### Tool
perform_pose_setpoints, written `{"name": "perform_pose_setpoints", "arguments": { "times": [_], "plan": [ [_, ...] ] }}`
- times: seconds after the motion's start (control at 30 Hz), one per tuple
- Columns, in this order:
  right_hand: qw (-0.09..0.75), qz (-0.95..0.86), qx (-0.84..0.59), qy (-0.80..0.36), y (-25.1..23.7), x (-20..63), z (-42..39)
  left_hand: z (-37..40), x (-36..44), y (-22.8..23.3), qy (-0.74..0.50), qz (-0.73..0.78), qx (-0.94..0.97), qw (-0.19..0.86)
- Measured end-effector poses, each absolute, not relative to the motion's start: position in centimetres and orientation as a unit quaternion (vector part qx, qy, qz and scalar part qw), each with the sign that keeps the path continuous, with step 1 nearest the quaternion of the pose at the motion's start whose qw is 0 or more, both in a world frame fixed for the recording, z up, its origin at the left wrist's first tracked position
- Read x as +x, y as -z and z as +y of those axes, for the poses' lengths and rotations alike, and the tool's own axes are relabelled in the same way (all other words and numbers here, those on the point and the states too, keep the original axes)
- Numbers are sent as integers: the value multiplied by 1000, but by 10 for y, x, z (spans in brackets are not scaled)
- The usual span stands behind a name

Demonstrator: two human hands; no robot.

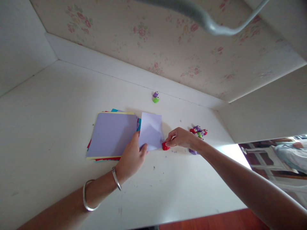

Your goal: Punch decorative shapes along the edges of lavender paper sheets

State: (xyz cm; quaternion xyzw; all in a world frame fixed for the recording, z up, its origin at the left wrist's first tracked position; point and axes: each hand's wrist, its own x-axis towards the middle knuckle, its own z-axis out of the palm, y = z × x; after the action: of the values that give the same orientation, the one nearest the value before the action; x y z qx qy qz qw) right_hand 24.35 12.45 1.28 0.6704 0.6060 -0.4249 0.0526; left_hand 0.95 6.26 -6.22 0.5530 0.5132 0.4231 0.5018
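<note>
Left hand pinching a lilac paper sheet by its lower edge, right hand closed on a red punch at the sheet's corner, punch mostly hidden, paper stack on white worktop.

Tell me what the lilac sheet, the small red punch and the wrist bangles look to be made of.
Lilac sheet: thin matte paper, going by its soft fold and lifted edge. Red punch: probably glossy moulded plastic, given its bright, even colour. Bangles: apparently polished metal, silvery with a bright sheen.
</note>
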Motion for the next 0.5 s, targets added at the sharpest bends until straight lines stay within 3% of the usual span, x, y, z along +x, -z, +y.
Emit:
{"name": "perform_pose_setpoints", "arguments": {
  "times": [0.17,0.5],
  "plan": [
    [88,648,649,388,-20,240,126,65,9,62,-362,530,585,496],
    [123,688,607,378,-45,235,118,65,7,56,-354,541,622,441]
  ]
}}
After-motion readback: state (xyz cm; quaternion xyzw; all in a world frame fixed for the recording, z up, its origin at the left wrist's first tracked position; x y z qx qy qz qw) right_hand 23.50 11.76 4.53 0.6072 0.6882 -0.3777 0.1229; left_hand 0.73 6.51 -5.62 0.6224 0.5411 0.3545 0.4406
